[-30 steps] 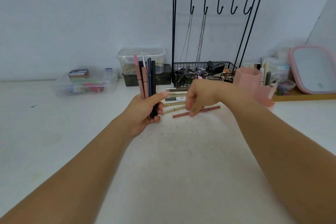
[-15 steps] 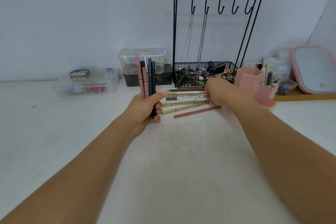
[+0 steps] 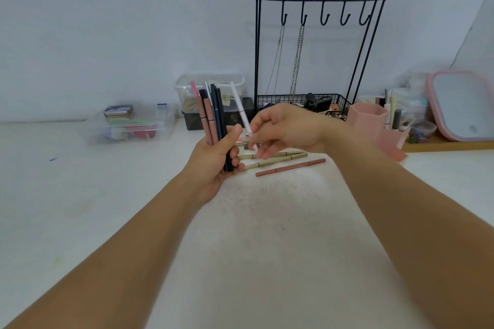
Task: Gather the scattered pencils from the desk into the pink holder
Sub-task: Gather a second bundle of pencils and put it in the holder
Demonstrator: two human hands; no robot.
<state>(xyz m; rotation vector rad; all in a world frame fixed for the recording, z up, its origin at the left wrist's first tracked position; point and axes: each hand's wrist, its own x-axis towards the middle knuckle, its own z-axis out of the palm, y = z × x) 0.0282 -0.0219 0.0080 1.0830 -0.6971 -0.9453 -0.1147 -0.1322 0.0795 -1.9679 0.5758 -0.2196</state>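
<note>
My left hand [image 3: 216, 157] holds an upright bundle of pencils [image 3: 212, 117], pink, brown and dark ones, above the desk's middle. My right hand [image 3: 283, 129] pinches a white pencil [image 3: 240, 109], tilted up and leaning left, close to the bundle. On the desk under my hands lie two gold pencils [image 3: 272, 160] and a reddish-brown pencil [image 3: 291, 167]; more are partly hidden behind my right hand. The pink holder [image 3: 367, 117] stands at the right, behind my right forearm.
A black wire stand [image 3: 318, 56] with hooks, chains and a basket stands at the back. Clear plastic boxes [image 3: 128, 127] and a lidded tub [image 3: 211, 85] sit at the back left. A pink-framed mirror [image 3: 462, 104] leans at the far right on a wooden tray.
My right hand reached to the right end of the lying pencils, picked up the white one and brought it left and up toward the bundle. My left hand stayed in place.
</note>
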